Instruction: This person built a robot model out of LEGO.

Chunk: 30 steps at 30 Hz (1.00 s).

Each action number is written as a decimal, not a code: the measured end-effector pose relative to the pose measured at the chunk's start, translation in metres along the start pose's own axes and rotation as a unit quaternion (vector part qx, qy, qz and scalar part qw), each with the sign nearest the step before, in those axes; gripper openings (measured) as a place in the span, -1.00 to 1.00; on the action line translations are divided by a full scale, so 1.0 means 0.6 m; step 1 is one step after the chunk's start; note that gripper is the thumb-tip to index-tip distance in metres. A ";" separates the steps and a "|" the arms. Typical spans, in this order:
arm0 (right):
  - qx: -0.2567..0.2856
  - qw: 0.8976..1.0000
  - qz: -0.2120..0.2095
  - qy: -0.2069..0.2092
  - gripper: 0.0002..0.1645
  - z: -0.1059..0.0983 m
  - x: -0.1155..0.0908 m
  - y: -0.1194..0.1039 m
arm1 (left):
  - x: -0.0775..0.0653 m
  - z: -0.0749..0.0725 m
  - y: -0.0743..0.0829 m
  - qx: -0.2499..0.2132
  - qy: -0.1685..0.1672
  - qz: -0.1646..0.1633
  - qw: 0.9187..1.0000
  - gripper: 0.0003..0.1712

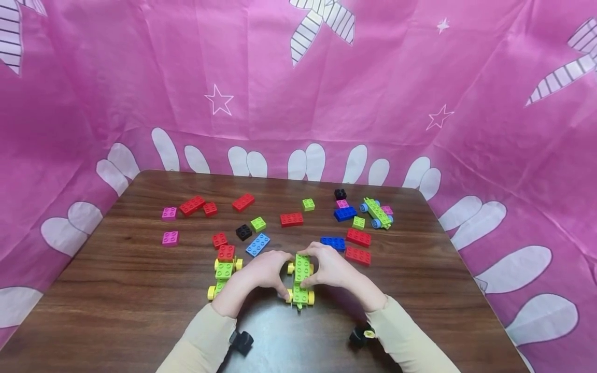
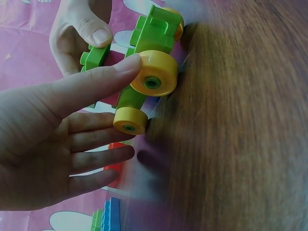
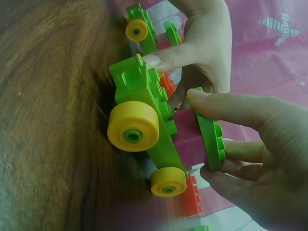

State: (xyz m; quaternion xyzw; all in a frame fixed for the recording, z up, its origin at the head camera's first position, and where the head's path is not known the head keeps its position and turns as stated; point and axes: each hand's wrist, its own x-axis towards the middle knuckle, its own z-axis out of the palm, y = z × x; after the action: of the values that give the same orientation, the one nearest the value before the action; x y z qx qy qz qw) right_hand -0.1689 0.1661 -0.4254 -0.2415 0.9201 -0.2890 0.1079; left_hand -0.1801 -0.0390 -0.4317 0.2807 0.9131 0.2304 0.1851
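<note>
A lime-green toy car base (image 1: 300,295) with yellow wheels stands on the table between my two hands. A magenta block (image 3: 189,137) sits on it, topped by a flat green studded brick (image 3: 211,139). My right hand (image 1: 326,265) pinches that green brick, thumb on its near end and fingertips at the far end. On the car's left side is my left hand (image 1: 267,269); its thumb touches a yellow wheel (image 2: 155,74). The left fingers lie fairly straight, reaching to the other wheel (image 2: 130,120).
A similar yellow-wheeled car (image 1: 225,270) with a red brick stands left, partly behind my left arm. A blue-wheeled car (image 1: 377,212) is at the back right. Several loose bricks lie beyond my hands, including a light-blue one (image 1: 258,244) and a red one (image 1: 358,256).
</note>
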 end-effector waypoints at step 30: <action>-0.004 1.000 0.015 -0.004 -0.21 -0.001 0.000 -0.006 | -0.001 0.002 0.006 0.003 -0.004 -0.014 1.000 0.03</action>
State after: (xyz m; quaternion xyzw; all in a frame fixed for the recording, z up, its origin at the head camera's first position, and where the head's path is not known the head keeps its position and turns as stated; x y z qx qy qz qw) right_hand -0.1678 0.1637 -0.4231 -0.2290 0.9245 -0.2824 0.1144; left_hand -0.1776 -0.0363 -0.4307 0.2693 0.9169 0.2238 0.1917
